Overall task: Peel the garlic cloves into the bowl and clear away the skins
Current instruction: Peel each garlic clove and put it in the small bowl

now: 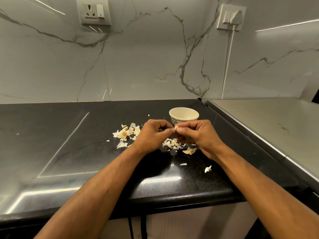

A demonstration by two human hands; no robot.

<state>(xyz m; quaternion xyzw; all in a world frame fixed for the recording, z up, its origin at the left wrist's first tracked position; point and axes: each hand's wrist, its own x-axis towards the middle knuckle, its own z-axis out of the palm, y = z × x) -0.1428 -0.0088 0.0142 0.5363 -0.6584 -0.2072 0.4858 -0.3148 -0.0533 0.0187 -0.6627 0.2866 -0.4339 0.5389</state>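
One small pale garlic clove [176, 128] is pinched between left hand [152, 134] and right hand [198, 137], above papery white skins [171, 144] on black polished surface [69, 144]; cream patterned bowl [184, 115] just behind.

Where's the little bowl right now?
The small cream patterned bowl stands on the black stone counter, right of centre, just behind both hands and the papery garlic skins.

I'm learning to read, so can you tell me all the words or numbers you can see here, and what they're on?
No words or numbers can be read anywhere.
The bowl: a dark pattern on its side, no letters.
The wall socket and the plug socket: no readable marks.
The counter, garlic skins and steel surface: no writing.
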